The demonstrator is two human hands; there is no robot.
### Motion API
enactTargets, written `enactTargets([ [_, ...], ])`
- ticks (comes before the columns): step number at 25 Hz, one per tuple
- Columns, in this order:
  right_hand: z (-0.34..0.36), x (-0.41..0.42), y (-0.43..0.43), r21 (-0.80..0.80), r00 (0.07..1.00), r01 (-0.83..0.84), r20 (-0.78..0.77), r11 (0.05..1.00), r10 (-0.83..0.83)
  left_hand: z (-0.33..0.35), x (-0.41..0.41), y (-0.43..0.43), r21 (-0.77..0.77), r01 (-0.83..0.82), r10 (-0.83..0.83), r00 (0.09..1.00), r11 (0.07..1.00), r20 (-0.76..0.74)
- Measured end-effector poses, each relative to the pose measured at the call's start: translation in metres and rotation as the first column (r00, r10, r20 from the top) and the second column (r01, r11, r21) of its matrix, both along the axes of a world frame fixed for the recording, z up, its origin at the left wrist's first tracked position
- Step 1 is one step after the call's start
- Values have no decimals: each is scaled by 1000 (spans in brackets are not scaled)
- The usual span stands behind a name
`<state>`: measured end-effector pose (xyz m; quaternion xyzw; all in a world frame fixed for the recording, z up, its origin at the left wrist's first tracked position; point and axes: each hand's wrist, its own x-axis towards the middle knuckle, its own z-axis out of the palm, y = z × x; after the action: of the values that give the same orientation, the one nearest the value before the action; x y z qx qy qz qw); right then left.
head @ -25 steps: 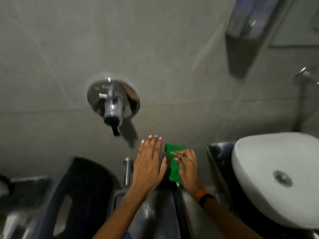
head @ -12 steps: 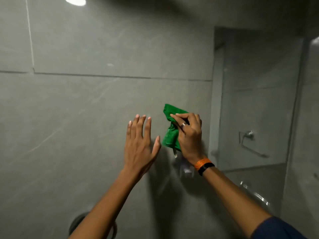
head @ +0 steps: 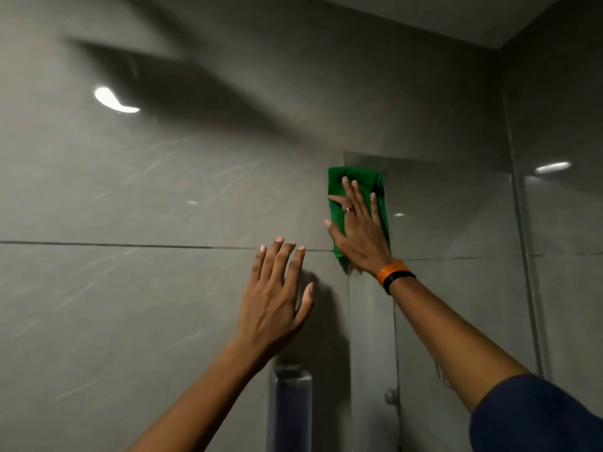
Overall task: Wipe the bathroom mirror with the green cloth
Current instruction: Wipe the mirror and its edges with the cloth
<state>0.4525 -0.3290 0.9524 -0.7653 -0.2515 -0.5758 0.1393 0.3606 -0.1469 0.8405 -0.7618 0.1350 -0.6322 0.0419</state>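
A green cloth [head: 337,187] is spread flat against the top left corner of the frameless mirror [head: 456,223]. My right hand [head: 360,230] lies flat on the cloth with fingers stretched out, pressing it to the glass; it wears a ring and an orange and black wristband. My left hand [head: 277,295] is open, fingers apart, held at or just off the grey tiled wall to the left of the mirror and lower than the cloth. It holds nothing.
Grey wall tiles [head: 130,288] fill the left side, with a horizontal grout line. A shiny dispenser [head: 290,409] hangs on the wall below my left hand. The mirror reflects a grey wall and ceiling lights. A side wall stands at the far right.
The view swung up from the sink and tap to the wall and mirror. My right hand went from clutching the bunched cloth to pressing it flat on the mirror's top corner. The left hand rose alongside.
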Motion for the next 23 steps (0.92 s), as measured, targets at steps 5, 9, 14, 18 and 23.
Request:
enactTargets([
  [5, 23, 21, 8, 97, 970, -63, 239, 993, 38, 38, 42, -24, 58, -17, 13, 997, 998, 72],
  [9, 48, 39, -3, -5, 957, 45, 286, 999, -41, 67, 66, -45, 34, -8, 3, 990, 999, 140],
  [14, 68, 54, -36, 73, 957, 46, 282, 996, -65, 93, 81, -73, -24, 24, -20, 987, 999, 162],
  [18, 76, 76, -100, 254, 968, 88, 205, 963, -143, 99, 90, -79, -32, -13, 17, 989, 999, 149],
  [23, 77, 105, -176, 384, 978, 95, 135, 918, -158, 99, 100, -75, -26, -22, 26, 985, 999, 168],
])
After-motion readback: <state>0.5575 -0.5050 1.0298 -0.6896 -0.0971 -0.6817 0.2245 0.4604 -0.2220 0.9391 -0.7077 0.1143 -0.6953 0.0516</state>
